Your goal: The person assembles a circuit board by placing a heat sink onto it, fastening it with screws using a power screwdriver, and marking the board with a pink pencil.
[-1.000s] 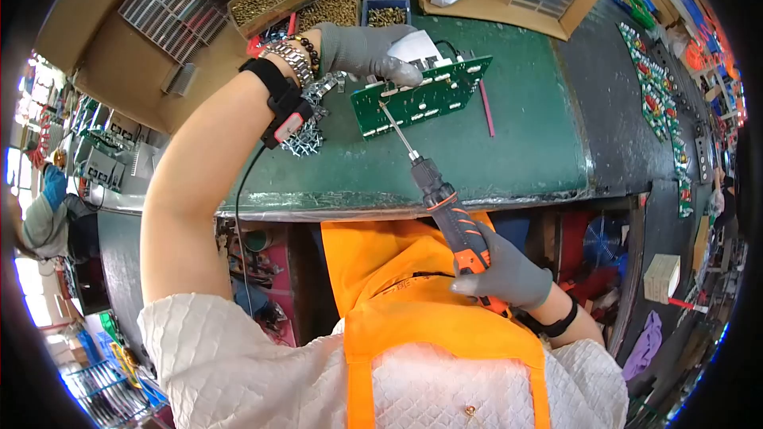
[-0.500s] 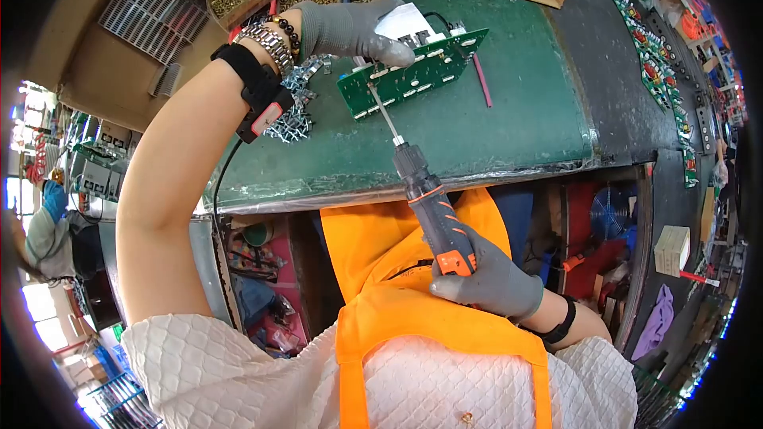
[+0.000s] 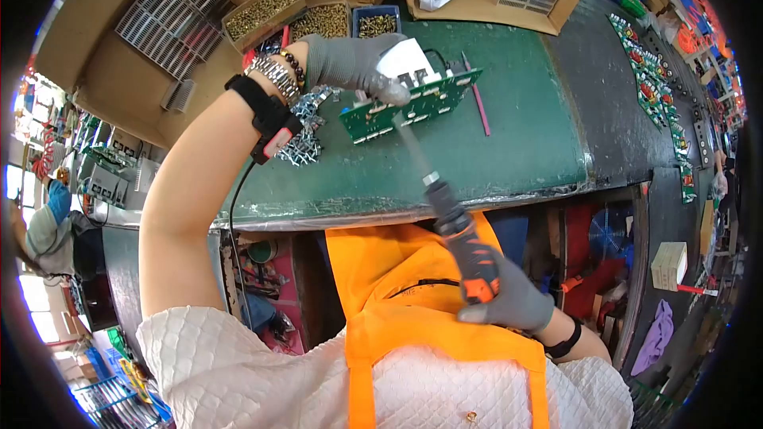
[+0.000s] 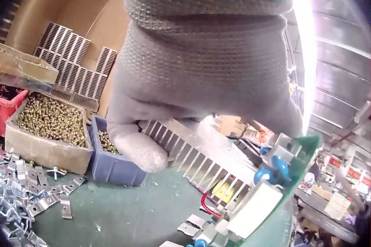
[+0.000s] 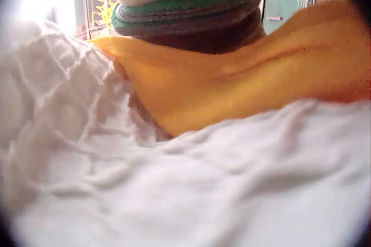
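Note:
The gloved left hand grips the top edge of a green circuit board, which stands tilted on edge above the green table. In the left wrist view this hand spans a finned metal heatsink and the board, with the thumb and a finger on either side. The gloved right hand is curled round a black and orange electric screwdriver. Its blurred bit points up toward the board's face; whether it touches cannot be told. In the right wrist view the hand is hidden behind clothing.
Silver clips lie heaped left of the board. Behind are bins of brass screws, a blue bin and cardboard boxes with heatsinks. A pink stick lies right of the board; more boards lie farther right.
The screwdriver's bit has shifted rightward from its earlier place near the board's left part and is now blurred. The left hand still holds the board. The head view has shifted slightly.

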`<state>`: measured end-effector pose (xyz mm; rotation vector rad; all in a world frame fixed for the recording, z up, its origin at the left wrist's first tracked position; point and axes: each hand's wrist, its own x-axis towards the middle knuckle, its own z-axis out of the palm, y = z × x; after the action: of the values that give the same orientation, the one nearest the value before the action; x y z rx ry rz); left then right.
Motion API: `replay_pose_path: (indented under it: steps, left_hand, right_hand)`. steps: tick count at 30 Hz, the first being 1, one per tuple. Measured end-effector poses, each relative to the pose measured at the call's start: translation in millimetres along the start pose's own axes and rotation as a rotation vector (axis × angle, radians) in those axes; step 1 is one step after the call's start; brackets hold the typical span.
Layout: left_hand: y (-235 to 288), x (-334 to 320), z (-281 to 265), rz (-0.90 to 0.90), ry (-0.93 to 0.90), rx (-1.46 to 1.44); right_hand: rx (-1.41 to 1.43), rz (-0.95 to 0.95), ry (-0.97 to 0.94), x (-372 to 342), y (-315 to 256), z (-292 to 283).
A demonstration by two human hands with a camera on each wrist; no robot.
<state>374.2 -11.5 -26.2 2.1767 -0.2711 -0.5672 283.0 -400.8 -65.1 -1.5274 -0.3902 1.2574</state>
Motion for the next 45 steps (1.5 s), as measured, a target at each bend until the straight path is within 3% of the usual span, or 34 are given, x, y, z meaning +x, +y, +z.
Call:
replay_pose_path:
  steps: [1, 3, 4, 5, 7, 9, 11, 13, 14, 15, 17, 19, 21, 23, 31, 33, 38, 40, 41, 43, 44, 45]
  left_hand:
    - [8.1, -4.4, -3.2, -0.062, -0.031, 0.038]
    - [-1.8, -10.5, 0.8, -0.022, -0.015, -0.15]
    - [6.8, -15.1, 1.0, -0.087, -0.012, -0.142]
    - [-4.6, -11.2, 4.2, 0.016, 0.009, -0.209]
    - [31.4, -24.5, 6.4, -0.083, 0.019, -0.208]
    - [26.0, -26.2, 5.1, -0.111, 0.055, -0.167]
    - [-30.0, -21.3, -7.0, 0.056, 0.233, 0.018]
    - [-24.5, -37.3, -28.4, -0.231, 0.342, -0.091]
    - [-49.7, -41.3, -37.8, -0.358, 0.477, -0.024]
    - [-73.7, -40.3, -46.1, -0.37, 0.484, -0.018]
    - [-111.5, -35.6, -62.7, -0.508, 0.492, 0.524]
    - [-120.3, -17.9, -59.6, -0.611, 0.392, 0.627]
    - [-157.2, 1.4, -42.8, -0.368, 0.634, 0.79]
    - [-177.6, 23.1, -47.8, -0.421, 0.661, 0.752]
    - [-149.2, 19.4, -78.8, -0.584, 0.555, 0.66]
    - [-150.1, 13.2, -76.8, -0.504, 0.634, 0.604]
    - [-144.5, 4.6, -77.2, -0.587, 0.789, 0.317]
    - [-128.1, -2.2, -78.3, -0.344, 0.919, -0.166]
    - [-118.7, -3.1, -81.3, -0.338, 0.915, -0.16]
    - [-83.2, -7.5, -85.1, -0.135, 0.935, -0.631]
    - [-65.6, -5.2, -83.3, -0.026, 0.935, -0.739]
    - [-61.0, -4.7, -85.0, -0.026, 0.929, -0.737]
  right_hand:
    - [0.022, -0.083, 0.077, -0.3, 0.2, -3.7]
    - [0.123, -0.084, 0.205, 15.0, -21.9, -20.9]
    - [0.125, -0.25, 0.294, 30.9, -37.2, -22.9]
    - [0.108, -0.297, 0.273, 46.9, -52.6, -32.2]
    - [0.091, -0.361, 0.262, 75.3, -74.6, -45.8]
    - [0.122, -0.391, 0.207, 102.9, -90.8, -53.2]
    - [0.094, -0.406, 0.157, 118.6, -101.3, -57.7]
    - [0.142, -0.393, 0.143, 126.4, -101.2, -57.0]
    - [0.141, -0.388, 0.165, 127.5, -101.3, -54.9]
    - [0.146, -0.392, 0.152, 127.8, -99.9, -53.0]
    - [0.173, -0.405, 0.208, 128.1, -98.7, -51.4]
    - [0.197, -0.404, 0.188, 128.1, -100.0, -52.4]
    - [0.195, -0.373, 0.203, 129.7, -98.1, -54.3]
    - [0.149, -0.359, 0.216, 133.5, -97.5, -57.2]
    - [0.191, -0.313, 0.145, 138.7, -102.9, -63.3]
    - [0.177, -0.302, 0.143, 139.0, -105.3, -64.2]
    - [0.151, -0.298, 0.155, 137.8, -111.5, -64.8]
    - [0.09, -0.279, 0.145, 136.4, -114.6, -67.7]
    - [0.094, -0.285, 0.151, 135.9, -115.8, -71.4]
    - [-0.078, -0.256, 0.139, 133.8, -116.3, -79.6]
    - [-0.073, -0.256, 0.143, 133.7, -118.0, -81.9]
    - [-0.222, -0.276, 0.146, 133.5, -120.7, -84.4]
